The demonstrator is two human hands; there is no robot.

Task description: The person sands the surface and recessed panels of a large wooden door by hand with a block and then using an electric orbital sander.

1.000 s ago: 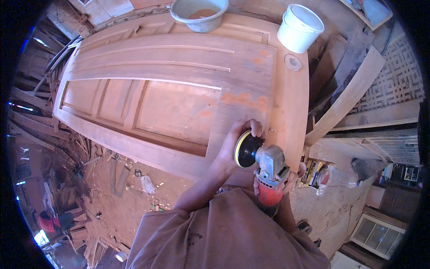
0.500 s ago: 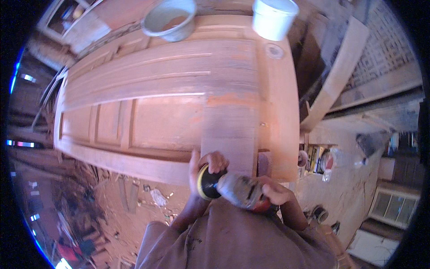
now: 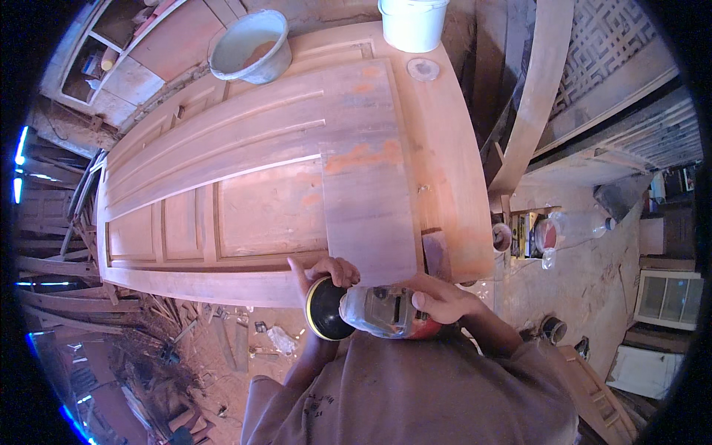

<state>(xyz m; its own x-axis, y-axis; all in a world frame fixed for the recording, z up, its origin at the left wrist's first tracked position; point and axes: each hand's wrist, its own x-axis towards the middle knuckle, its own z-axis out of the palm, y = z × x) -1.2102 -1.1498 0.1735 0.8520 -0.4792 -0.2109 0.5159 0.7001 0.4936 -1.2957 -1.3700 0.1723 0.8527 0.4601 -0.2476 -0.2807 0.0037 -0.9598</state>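
Close to my body I hold an angle grinder (image 3: 380, 311) with a dusty grey head and a red body. Its round black backing pad (image 3: 326, 310), edged in yellow, is turned to the left. My left hand (image 3: 337, 270) is closed over the pad's rim from the far side. My right hand (image 3: 445, 297) wraps round the tool's body, thumb on top. Just beyond both hands lies a panelled wooden door (image 3: 367, 230), flat, with orange-brown and greyish patches on its surface. The palm side of my left hand is hidden behind the pad.
At the far edge stand a grey basin (image 3: 252, 48) with brown material inside and a white bucket (image 3: 413, 26). A round disc (image 3: 423, 69) lies near the bucket. A brownish block (image 3: 436, 252) sits right of the door. Wood scraps (image 3: 237, 345) litter the floor at left.
The view has shifted, so the door, basin and bucket appear further left. My hands and the grinder sit slightly further left in the picture, with the same grip.
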